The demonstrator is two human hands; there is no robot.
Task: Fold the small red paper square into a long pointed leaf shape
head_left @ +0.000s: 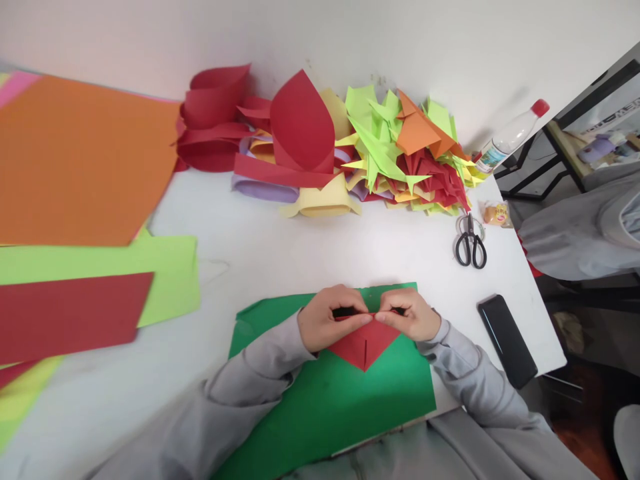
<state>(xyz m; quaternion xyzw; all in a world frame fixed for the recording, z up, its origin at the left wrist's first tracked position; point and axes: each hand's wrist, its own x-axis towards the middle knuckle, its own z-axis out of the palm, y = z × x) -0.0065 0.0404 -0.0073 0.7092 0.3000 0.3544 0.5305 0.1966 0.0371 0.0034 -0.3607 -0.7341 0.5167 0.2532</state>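
Observation:
A piece of folded red paper (364,348) with a downward point and a short slit-like crease lies over a green sheet (340,413). My left hand (333,320) pinches its upper edge between thumb and fingers. Close beside it, my right hand (409,313) pinches the same edge, the thumbs almost meeting at the middle. Both hands partly hide the top of the red paper. Beneath, the green sheet reaches the table's front edge.
Large orange (85,160), lime (173,277) and dark red sheets (75,313) lie at left. Folded paper pieces (385,150) and red curled shapes (303,123) line the wall. At right are scissors (471,243), a phone (507,340), a bottle (510,140) and a wrapped snack (495,213).

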